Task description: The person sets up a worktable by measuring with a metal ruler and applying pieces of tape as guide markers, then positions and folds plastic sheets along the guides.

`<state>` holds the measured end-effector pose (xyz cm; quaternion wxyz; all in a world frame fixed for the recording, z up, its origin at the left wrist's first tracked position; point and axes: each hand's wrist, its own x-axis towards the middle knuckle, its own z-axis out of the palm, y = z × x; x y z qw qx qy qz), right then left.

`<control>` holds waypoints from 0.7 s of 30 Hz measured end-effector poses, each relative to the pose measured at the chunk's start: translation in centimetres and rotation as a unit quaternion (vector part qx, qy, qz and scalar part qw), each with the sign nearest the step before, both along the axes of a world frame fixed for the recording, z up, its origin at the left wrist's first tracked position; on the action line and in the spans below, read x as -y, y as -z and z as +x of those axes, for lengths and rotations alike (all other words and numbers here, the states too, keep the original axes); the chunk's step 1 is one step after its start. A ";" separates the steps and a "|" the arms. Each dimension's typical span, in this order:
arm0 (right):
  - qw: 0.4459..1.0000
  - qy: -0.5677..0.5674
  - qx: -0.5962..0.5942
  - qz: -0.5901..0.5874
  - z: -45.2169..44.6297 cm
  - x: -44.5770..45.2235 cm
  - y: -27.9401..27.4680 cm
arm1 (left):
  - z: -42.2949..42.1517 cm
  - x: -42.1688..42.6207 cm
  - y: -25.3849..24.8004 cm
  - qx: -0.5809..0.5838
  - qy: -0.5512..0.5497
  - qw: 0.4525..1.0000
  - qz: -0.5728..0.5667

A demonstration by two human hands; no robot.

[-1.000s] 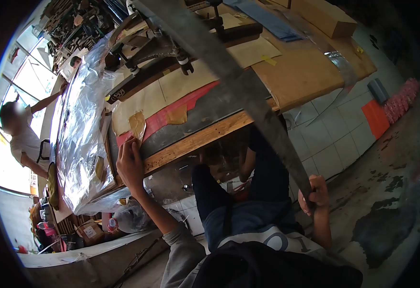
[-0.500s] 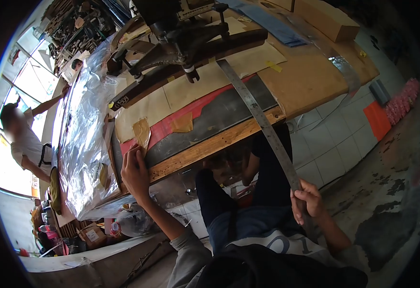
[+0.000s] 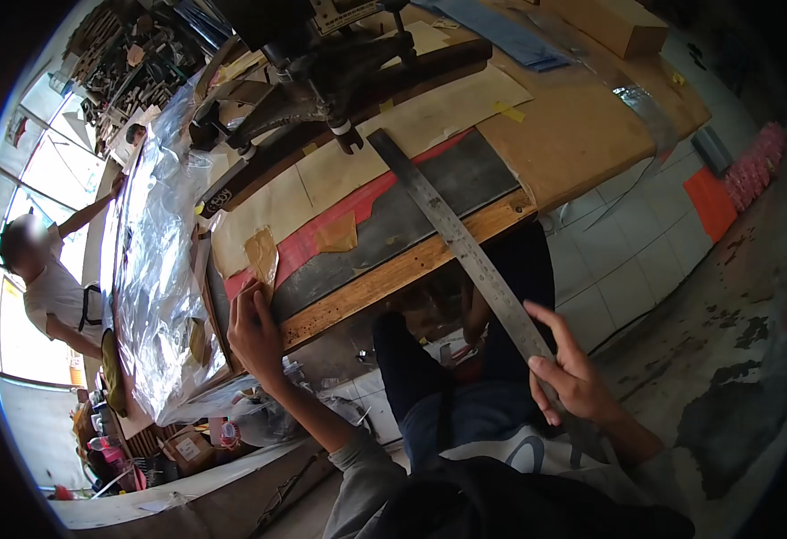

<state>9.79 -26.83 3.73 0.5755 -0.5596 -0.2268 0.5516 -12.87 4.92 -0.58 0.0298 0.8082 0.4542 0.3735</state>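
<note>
A long metal ruler [image 3: 456,235] slants across the front of the workbench, its far end over the tan paper sheet [image 3: 349,169] and its near end in my right hand [image 3: 573,373]. The thumb lies on top of the ruler and the index finger is stretched out. My left hand [image 3: 254,332] rests at the bench's front left corner, fingers bent, fingertips at the red strip [image 3: 322,225] beside a piece of brown tape [image 3: 261,254]. Whether they pinch anything is hidden. A dark grey surface [image 3: 393,216] lies between the red strip and the wooden edge [image 3: 393,277].
A dark metal clamp-like machine [image 3: 313,90] stands over the paper. Crumpled clear plastic [image 3: 155,269] covers the bench's left side, near a person in a white shirt [image 3: 52,287]. A cardboard box [image 3: 614,25] and blue sheets [image 3: 501,36] lie at the back right.
The ruler has swung down from a raised position onto the bench, and its far end has shifted left. My right index finger has stretched out. My left hand stays at the corner.
</note>
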 end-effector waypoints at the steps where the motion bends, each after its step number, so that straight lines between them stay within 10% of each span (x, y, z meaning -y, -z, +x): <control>1: 1.000 -0.007 -0.003 0.005 0.1 -0.4 -0.2 | 0.0 -0.1 0.2 -0.002 0.001 1.000 0.008; 21: 1.000 0.002 -0.017 -0.016 0.9 -4.1 -0.2 | 0.2 0.2 -0.4 -0.018 0.005 1.000 -0.021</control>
